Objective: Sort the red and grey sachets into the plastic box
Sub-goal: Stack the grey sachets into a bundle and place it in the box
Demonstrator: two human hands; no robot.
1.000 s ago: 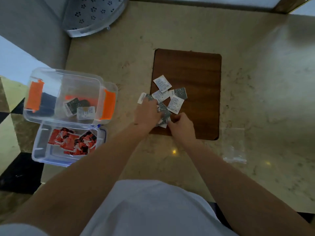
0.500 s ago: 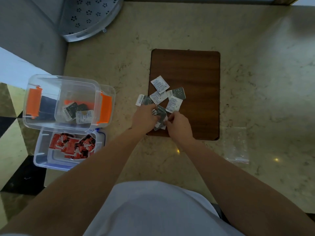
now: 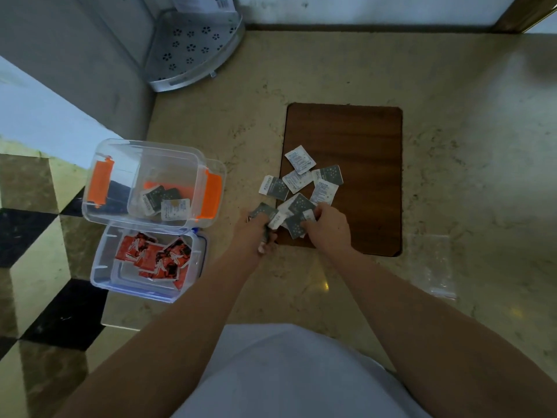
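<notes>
Several grey and white sachets (image 3: 301,179) lie scattered at the near left corner of a brown wooden board (image 3: 355,146). My left hand (image 3: 256,233) is closed on a grey sachet (image 3: 264,211) just off the board's left edge. My right hand (image 3: 327,224) pinches grey sachets (image 3: 297,226) on the board. At the left, a clear plastic box with orange clips (image 3: 111,164) holds a few grey sachets (image 3: 164,200). Below it a clear box with blue trim (image 3: 101,267) holds several red sachets (image 3: 153,257).
The marble counter (image 3: 452,191) carries a clear plastic bag (image 3: 437,267) right of the board. A perforated metal corner rack (image 3: 193,49) stands at the back left. The counter's left edge drops to a chequered floor (image 3: 36,251).
My left hand has drawn back and left from the pile with a grey sachet in it. My right hand stays on the sachets at the board's near edge.
</notes>
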